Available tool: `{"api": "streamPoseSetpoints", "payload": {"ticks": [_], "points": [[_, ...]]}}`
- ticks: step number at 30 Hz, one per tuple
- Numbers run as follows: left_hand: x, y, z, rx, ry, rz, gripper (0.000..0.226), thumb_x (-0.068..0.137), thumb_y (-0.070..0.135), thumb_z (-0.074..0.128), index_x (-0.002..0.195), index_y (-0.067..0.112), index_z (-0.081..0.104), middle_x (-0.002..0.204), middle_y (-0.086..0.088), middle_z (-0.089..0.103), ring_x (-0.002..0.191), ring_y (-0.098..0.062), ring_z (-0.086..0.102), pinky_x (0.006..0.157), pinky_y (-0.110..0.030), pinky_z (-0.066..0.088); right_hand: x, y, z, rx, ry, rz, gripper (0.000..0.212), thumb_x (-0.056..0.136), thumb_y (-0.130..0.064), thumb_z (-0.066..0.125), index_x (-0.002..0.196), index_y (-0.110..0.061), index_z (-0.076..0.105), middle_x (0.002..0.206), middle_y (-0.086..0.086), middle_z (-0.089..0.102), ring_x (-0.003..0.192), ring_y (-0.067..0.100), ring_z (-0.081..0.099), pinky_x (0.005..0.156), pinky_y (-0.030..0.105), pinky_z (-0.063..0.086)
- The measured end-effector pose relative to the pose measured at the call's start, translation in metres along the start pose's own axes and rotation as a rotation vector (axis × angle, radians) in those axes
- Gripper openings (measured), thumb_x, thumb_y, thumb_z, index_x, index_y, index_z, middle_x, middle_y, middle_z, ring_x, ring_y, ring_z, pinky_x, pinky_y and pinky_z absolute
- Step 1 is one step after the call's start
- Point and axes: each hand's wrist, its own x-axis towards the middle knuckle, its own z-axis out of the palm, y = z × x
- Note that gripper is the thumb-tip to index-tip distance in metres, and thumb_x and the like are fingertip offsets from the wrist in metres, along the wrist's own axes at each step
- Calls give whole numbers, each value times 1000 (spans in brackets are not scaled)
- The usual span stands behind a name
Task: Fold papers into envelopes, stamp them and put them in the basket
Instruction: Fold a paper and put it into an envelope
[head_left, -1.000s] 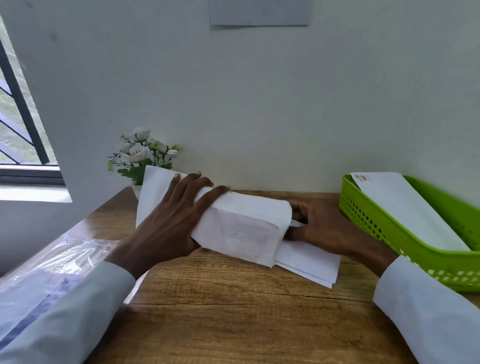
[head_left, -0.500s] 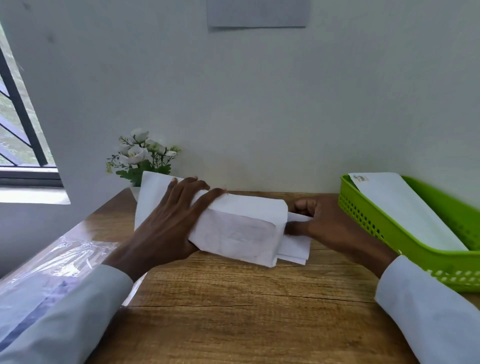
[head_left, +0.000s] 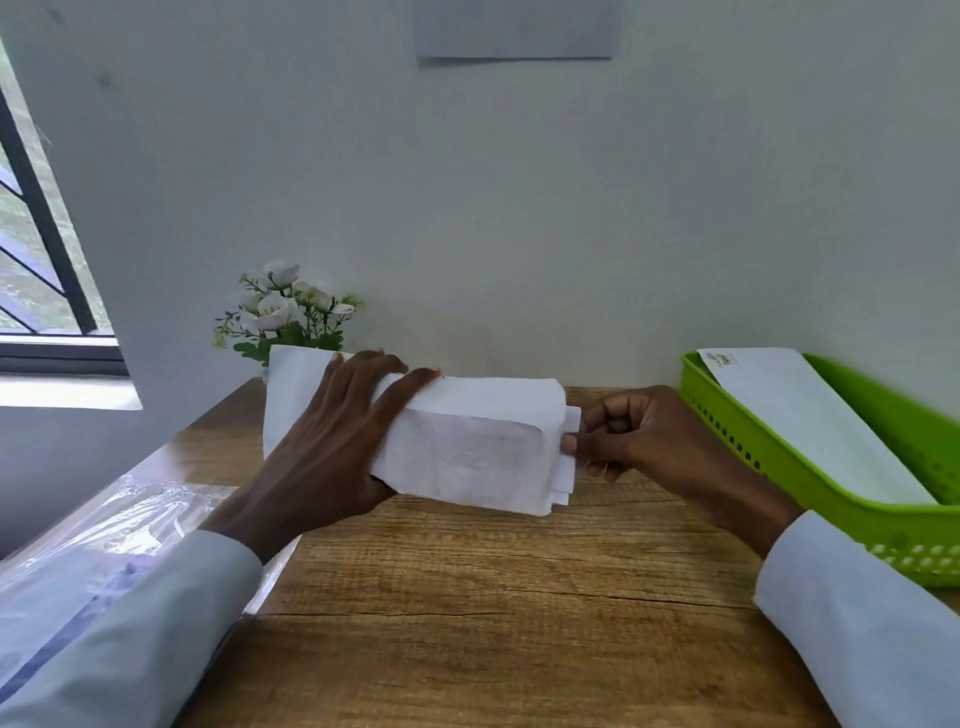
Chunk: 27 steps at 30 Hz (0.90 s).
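My left hand (head_left: 332, 447) grips a white envelope (head_left: 478, 447) held just above the wooden table (head_left: 493, 613), fingers wrapped over its top edge. A folded white paper (head_left: 567, 467) sticks out only a little from the envelope's open right end. My right hand (head_left: 639, 436) pinches that paper's end with curled fingers. At the right stands a green basket (head_left: 810, 493) with a stamped white envelope (head_left: 810, 421) lying in it.
A small pot of white flowers (head_left: 283, 312) stands at the back left against the wall. A clear plastic packet (head_left: 104, 551) lies along the table's left edge. A window (head_left: 36, 249) is at far left.
The folded paper has slid leftward into the envelope, from sticking far out to nearly hidden. My right hand moved left with it; my left hand kept its hold.
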Motion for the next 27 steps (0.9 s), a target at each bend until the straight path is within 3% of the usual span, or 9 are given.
{"api": "streamPoseSetpoints", "payload": {"ticks": [4,9,13,17,19,21,24,27], "points": [[3,7,2,-11,-12,20,108,58,47,80,147,21,26,135,-12,34,131,-32,29,107,-61,34,-1,0,13,-4,-31,-55,20,83,8,68,86,-10,76,68,3,75,59,14,69,54,24,53],[1,5,1,-25,0,-1,110,57,45,85,147,20,27,135,-11,34,131,-32,29,105,-62,36,-6,-6,11,-14,-118,-68,19,89,-1,64,94,-14,77,65,-1,72,52,10,63,51,24,50],[2,11,-1,-47,16,22,106,58,42,84,146,20,28,133,-10,35,129,-30,30,106,-62,36,-10,-9,15,-23,-134,-46,36,88,7,59,75,-20,80,53,6,63,44,12,50,45,23,43],[3,18,2,-30,7,56,100,62,40,80,146,21,29,132,-12,40,128,-29,32,107,-59,35,-10,-6,22,-86,-104,-44,34,81,17,48,71,-3,74,45,3,57,39,10,46,43,24,37],[3,18,3,-19,10,55,99,62,41,80,146,20,30,132,-12,40,127,-29,33,107,-59,36,-10,-7,25,-90,-89,-40,39,83,15,51,65,-11,73,43,-3,57,37,6,45,43,23,35],[3,17,2,-6,26,36,99,63,46,79,145,19,30,131,-12,40,126,-30,34,105,-61,37,-10,-9,26,-63,-40,-63,42,87,8,57,65,-24,74,46,-5,62,39,4,47,43,21,38],[3,15,1,11,73,-6,97,66,60,71,143,19,30,129,-14,41,123,-32,36,104,-63,36,-8,-10,25,-31,72,-110,26,98,-17,55,86,-15,79,69,5,74,55,7,61,53,29,47],[3,15,1,30,117,-56,99,65,68,66,142,17,31,129,-15,42,120,-34,39,109,-59,29,-6,-11,22,50,118,-55,56,90,-59,38,94,-18,77,91,2,78,83,11,72,63,31,57]]}}
